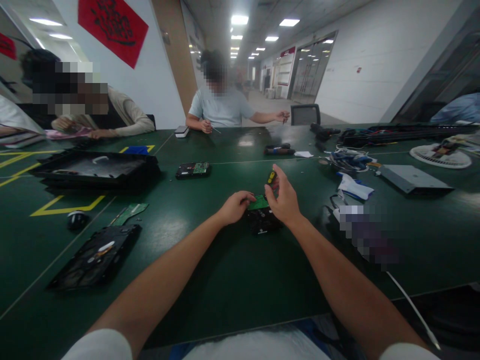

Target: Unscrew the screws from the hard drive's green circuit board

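In front of me on the green table lies a black hard drive with a green circuit board at its far end. My left hand has its fingers curled over the left edge of that drive. Just above the right side, my right hand grips a screwdriver with a yellow and black handle. The screwdriver's tip is hidden behind my fingers.
A second drive lies farther left. An opened black casing and a mouse are nearer left, below a large black tray. At right sit a grey metal box and tangled cables. Two people sit across.
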Available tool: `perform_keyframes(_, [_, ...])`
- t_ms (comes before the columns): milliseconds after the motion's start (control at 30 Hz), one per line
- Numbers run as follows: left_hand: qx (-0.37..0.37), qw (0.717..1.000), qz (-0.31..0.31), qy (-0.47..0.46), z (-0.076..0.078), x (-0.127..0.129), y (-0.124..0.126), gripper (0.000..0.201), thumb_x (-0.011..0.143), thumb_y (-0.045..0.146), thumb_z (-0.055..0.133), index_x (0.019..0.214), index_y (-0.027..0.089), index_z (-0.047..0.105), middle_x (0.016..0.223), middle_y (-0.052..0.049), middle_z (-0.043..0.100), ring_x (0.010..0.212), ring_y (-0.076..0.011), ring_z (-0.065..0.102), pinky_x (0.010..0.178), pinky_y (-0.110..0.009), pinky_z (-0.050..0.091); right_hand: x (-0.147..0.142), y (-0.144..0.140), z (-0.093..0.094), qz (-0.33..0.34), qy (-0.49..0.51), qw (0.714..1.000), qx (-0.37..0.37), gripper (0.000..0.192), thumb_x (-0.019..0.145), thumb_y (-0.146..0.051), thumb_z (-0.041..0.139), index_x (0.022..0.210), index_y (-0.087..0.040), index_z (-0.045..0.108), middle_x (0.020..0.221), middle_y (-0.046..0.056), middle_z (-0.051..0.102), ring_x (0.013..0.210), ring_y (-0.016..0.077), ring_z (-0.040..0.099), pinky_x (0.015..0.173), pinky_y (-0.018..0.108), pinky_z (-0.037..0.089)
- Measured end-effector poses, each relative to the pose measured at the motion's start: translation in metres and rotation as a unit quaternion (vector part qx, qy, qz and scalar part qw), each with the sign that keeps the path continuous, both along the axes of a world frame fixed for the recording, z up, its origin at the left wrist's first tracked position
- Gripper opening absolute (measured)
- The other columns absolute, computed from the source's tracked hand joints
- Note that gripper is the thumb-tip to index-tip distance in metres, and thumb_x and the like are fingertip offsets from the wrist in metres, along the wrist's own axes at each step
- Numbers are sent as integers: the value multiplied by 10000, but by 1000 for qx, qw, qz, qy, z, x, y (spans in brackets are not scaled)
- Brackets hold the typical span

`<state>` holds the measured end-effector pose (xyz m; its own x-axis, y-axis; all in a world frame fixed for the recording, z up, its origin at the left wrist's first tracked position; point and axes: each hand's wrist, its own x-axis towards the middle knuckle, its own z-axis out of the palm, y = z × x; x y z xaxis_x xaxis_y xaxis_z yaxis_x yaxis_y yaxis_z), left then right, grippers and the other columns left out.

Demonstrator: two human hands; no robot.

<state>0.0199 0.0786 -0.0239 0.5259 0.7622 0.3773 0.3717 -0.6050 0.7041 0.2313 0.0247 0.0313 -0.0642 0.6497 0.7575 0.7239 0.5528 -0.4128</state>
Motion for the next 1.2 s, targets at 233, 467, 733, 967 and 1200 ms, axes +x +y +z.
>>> perform_keyframes(233, [-4,1000,1,-1,-3,0,2,267,921,91,538,1069,211,724,1244,-75,692,1200,-225,628,1119,-469,463,-1,0,-1,-13,3,1000,2,651,980,-324,529,1577,-273,275,1323,122,622,1034,278,666,967,519,563])
perform_keyframes(467, [1,1000,-2,-2,-3,0,1,275,929,92,526,1075,217,722,1250,-75,688,1222,-225,617,1129,-473,453,-1,0,-2,-17,11,1000,-4,672,973,-358,552,1578,-273,273,1219,119,638,893,259,662,892,512,587])
perform_keyframes(733, [-5,1000,-2,-6,-3,-1,2,271,932,96,526,1071,219,723,1251,-78,686,1199,-227,628,1109,-477,472,0,2,-1,4,15,1000,-10,664,985,-285,505,1590,-287,233,1430,123,569,1088,273,672,982,517,565])
perform_keyframes(967, [-2,1000,0,-1,-3,-1,3,264,932,106,533,1074,223,723,1254,-74,686,1204,-228,625,1114,-482,464,1,2,-1,-7,18,1000,-10,662,968,-327,570,1566,-279,290,1443,123,566,1075,278,684,953,508,586])
perform_keyframes(1200, [-1,1000,-2,-1,-4,0,3,263,925,102,534,1070,220,719,1249,-75,690,1207,-224,626,1119,-477,461,1,1,0,-10,9,1000,0,665,977,-290,531,1584,-281,261,1430,121,578,1093,279,682,983,518,571])
